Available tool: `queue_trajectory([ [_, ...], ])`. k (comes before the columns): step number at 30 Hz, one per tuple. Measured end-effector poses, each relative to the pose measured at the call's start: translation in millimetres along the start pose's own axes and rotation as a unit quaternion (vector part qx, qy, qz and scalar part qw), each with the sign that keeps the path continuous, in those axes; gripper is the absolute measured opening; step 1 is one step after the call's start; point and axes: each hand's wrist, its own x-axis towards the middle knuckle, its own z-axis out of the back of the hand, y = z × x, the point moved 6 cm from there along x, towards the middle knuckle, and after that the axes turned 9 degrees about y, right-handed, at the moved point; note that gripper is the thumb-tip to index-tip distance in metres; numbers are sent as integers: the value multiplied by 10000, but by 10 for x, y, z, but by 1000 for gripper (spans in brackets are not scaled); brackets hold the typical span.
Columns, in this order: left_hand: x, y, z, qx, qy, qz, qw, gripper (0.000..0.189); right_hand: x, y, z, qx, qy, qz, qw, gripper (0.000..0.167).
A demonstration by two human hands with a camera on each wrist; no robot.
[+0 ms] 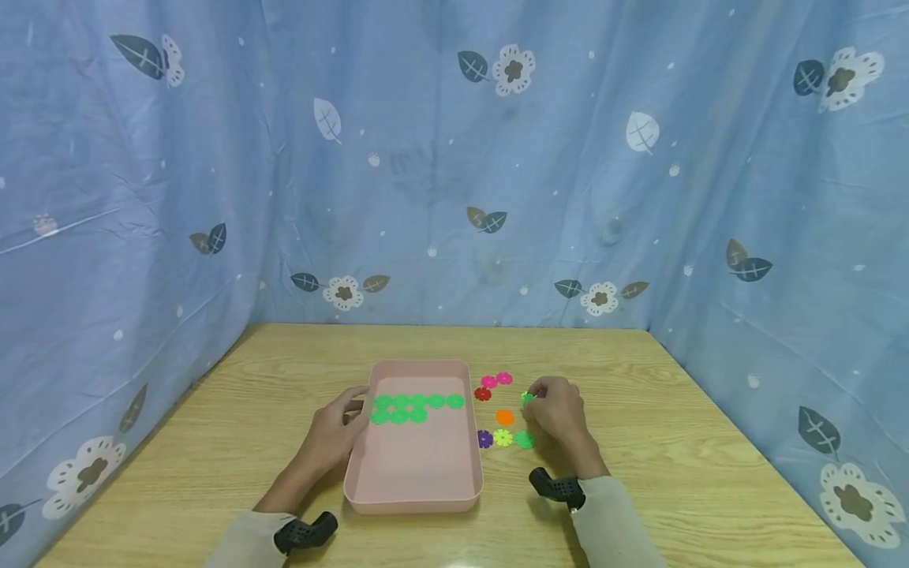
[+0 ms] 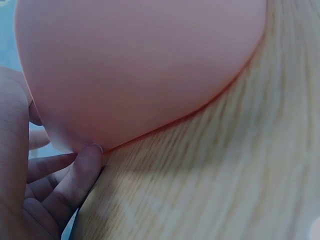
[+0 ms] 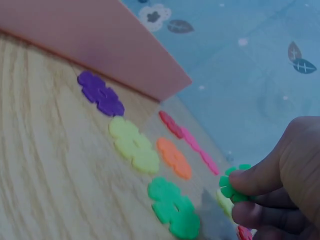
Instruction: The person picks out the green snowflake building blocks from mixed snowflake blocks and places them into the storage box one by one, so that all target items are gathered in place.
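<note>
My right hand pinches a green flower-shaped plastic piece between thumb and finger, just above the table. Partly hidden beneath that hand in the right wrist view are a yellow-green piece and a red one. Left of centre stands a shallow pink tray, with several green flower pieces laid flat in two rows across its upper half. Against the tray's left outer side rests my left hand; its thumb touches the wall near the bottom.
Between the tray and my right hand lie loose flower pieces: purple, yellow, another green, orange, dark red and two pink. A blue patterned curtain surrounds the wooden table.
</note>
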Motion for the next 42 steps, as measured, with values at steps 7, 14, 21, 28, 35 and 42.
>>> queue_trajectory([
  [7,-4,-17,13,104,-31,-23,9999,45,26,134,-12,288,-63,143,9995,14],
  [14,-9,-14,20,44,-34,-54,10000,44,60,291,-81,1053,15,177,9943,21],
  [21,-1,-31,27,-4,-26,-92,10000,44,94,534,-136,1529,140,346,9875,24],
  [28,-6,-15,22,69,-37,-55,10000,44,95,725,-258,2017,347,368,9781,22],
  [35,-17,-14,26,8,-38,-66,10000,44,107,941,-399,1909,512,776,9772,17],
  [42,-12,0,30,23,-41,-11,10000,45,118,1067,-538,1807,910,643,9772,17],
])
